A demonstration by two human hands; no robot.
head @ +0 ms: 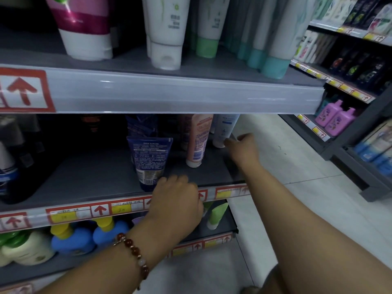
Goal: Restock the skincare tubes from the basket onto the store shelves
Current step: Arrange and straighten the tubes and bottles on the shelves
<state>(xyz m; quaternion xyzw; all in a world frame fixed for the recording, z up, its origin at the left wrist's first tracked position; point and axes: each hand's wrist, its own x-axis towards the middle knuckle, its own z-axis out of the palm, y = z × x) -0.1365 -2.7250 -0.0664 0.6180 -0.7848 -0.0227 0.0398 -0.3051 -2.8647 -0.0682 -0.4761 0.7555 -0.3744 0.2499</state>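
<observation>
Hands are both working the middle shelf now. The left hand sits at the front lip of that shelf, fingers curled round the cap end of the blue tube, which stands cap-down just behind the price rail — a grip low on the tube, probably to steady it upright and square its face to the aisle. A beaded bracelet rides that wrist. Farther back and to the right on the same shelf, the right hand reaches to the white tube at the shelf's far end; its fingertips are at the tube's lower part, but whether they pinch it or merely touch it I cannot tell. Between the two stands the peach tube, cap-down as well, apart from either hand. Above this shelf, bigger tubes stand in rows; below it, blue bottles with yellow caps. No basket in view — so stock already on the shelf is being tidied or seated, by my reckoning.
</observation>
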